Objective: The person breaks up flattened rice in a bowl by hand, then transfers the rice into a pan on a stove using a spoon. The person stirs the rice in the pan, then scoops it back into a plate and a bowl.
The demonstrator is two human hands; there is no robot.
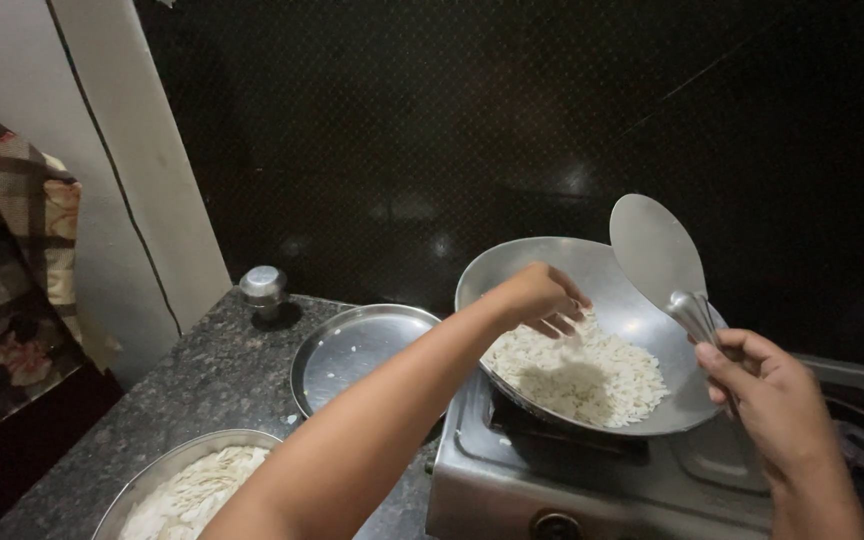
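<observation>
The person's left hand (540,296) is reaching across into the round grey metal wok (512,265), which is sitting on the steel gas stove (492,470). Its fingers are pointing downward, loosely curled and a little spread, hovering over or just touching the heap of white flat chips (582,375) lying in the bottom of the wok; whether they are pinching any pieces cannot be told. The right hand (767,395) is closing around the thin metal handle of a flat, rounded steel spatula (655,248), fingers wrapped firmly about it, and is holding the blade upright above the wok's right rim, clear of the chips. To the left of the stove, on the dark speckled granite counter (202,380), an empty round steel plate (357,345) is resting just beside the wok, with a few white crumbs on it. Nearer the camera, a second steel plate (147,485) is holding more of the same white pieces, partly hidden by the left forearm. A small steel container with a domed lid (263,287) is standing by the wall at the counter's far edge.
</observation>
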